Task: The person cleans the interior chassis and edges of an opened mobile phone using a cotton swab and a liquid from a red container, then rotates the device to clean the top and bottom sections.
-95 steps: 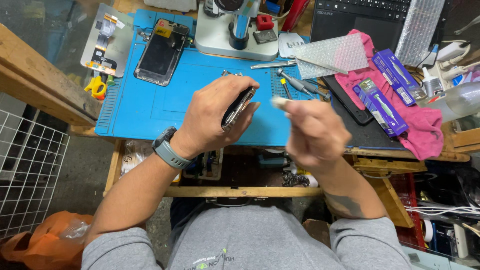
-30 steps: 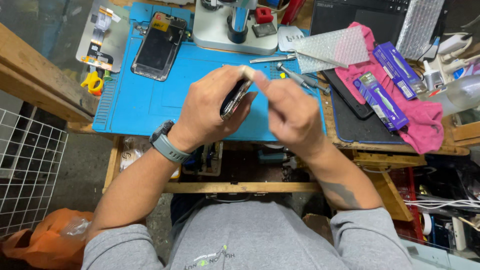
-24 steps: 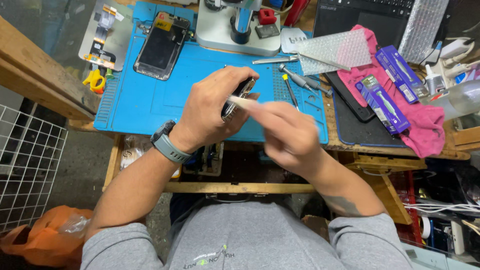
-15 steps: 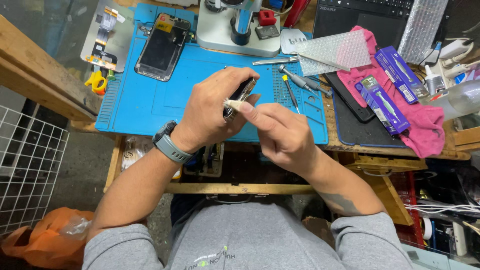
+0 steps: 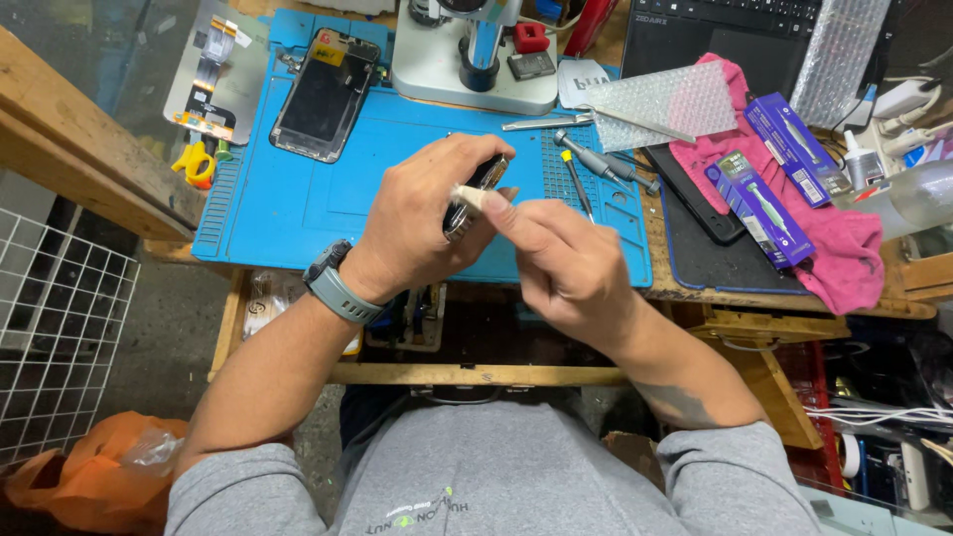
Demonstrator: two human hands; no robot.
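Note:
My left hand [image 5: 427,223] grips a dark phone [image 5: 478,191] with a shiny metal frame, held on edge above the blue work mat [image 5: 298,203]. My right hand [image 5: 561,263] pinches a small pale wad [image 5: 469,197], like a swab or cloth, and presses it against the phone's side. A grey watch sits on my left wrist. Most of the phone is hidden by my left fingers.
A phone screen panel [image 5: 326,94] lies at the mat's far left. Behind it stands a microscope base [image 5: 475,74]. Screwdrivers [image 5: 601,159], bubble wrap [image 5: 660,99], a pink cloth [image 5: 839,238] with blue tool packs [image 5: 754,203] lie to the right. A wire grid [image 5: 50,337] is at lower left.
My right hand came in from the right to the phone and now rubs the pale wad along its edge. My left hand has kept the phone in nearly the same place.

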